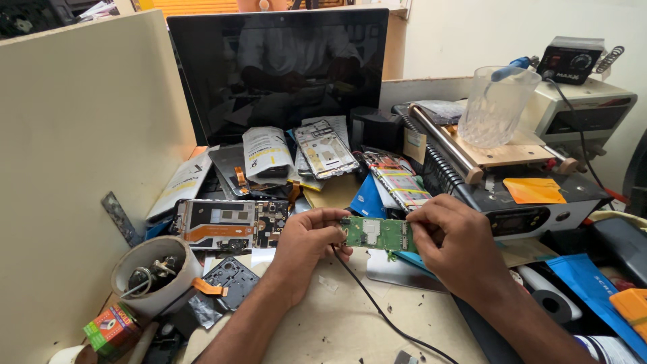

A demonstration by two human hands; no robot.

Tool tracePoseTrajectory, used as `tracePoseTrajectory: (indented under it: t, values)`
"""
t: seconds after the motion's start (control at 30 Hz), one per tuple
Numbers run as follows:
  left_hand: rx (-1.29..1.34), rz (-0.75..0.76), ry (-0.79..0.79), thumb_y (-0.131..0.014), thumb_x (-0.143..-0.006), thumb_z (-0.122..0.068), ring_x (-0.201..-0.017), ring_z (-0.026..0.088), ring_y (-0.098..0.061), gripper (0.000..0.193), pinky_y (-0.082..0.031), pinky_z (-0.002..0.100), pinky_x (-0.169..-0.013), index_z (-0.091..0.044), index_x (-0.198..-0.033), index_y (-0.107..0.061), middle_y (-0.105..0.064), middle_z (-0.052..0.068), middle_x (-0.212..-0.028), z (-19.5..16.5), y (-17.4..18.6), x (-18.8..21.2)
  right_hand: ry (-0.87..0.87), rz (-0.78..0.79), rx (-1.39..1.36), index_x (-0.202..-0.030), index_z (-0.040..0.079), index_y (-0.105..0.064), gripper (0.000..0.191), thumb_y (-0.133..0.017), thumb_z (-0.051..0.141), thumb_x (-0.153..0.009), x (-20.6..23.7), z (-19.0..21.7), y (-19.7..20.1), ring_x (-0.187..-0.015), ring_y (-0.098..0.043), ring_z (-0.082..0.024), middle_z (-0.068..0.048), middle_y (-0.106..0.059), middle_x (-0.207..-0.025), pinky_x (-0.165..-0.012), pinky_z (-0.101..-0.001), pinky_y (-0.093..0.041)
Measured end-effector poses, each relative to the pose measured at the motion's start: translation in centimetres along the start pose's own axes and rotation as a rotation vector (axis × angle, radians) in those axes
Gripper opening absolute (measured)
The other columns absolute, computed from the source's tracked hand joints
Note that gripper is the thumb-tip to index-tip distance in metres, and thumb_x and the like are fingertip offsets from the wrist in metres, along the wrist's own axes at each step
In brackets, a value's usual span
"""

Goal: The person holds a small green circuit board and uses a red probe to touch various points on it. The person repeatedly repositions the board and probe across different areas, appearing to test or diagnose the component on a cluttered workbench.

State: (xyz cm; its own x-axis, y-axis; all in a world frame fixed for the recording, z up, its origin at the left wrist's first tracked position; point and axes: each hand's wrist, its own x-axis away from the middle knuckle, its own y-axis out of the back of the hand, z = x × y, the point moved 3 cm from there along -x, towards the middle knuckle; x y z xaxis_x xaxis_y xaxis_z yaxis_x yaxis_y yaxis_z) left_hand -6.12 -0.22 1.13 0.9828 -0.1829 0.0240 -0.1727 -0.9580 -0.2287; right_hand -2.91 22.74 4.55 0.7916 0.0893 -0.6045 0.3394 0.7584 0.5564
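A small green circuit board [377,234], a flat oblong with pale metal shields and tiny parts on its face, is held level above the middle of a cluttered workbench [350,317]. The left hand [306,243] pinches its short end at 9 o'clock between thumb and fingertips; the right hand [458,243] pinches the opposite end at 3 o'clock, fingers curled over the edge. A thin black cable [377,307] trails from under the board toward 5 o'clock. The only bare beige bench surface lies just below the hands, at 6 o'clock. At 9 o'clock lies an opened phone [229,226], its metal frame and orange ribbon showing. A dark glossy monitor [283,67] stands at 12 o'clock, a ribbed clear plastic cup [495,108] at 2 o'clock.
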Motion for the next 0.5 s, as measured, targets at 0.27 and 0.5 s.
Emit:
tracePoseTrajectory:
  t: [0.27,0.5]
  values:
    - [-0.011,0.007,-0.004,-0.064,-0.081,0.003,-0.064,0.015,-0.069,0.035,-0.056,0.025,-0.059,0.004,-0.115,-0.07,-0.07,0.009,-0.08,-0.03,0.0,0.11,0.022,-0.006,0.013,-0.091,0.0,-0.076,0.011,-0.072,0.003,-0.082,0.01,0.17,0.0,-0.069,-0.075,-0.015,-0.008,-0.072,-0.089,-0.06,-0.0277,-0.059]
    - [-0.023,0.003,-0.004,-0.064,-0.082,0.003,-0.064,0.015,-0.069,0.034,-0.056,0.025,-0.059,0.003,-0.115,-0.07,-0.07,0.009,-0.079,-0.12,0.02,0.16,0.012,-0.008,0.015,-0.092,0.0,-0.076,0.011,-0.071,0.004,-0.082,0.02,0.51,0.03,-0.069,-0.075,-0.015,-0.008,-0.072,-0.09,-0.06,-0.028,-0.059]
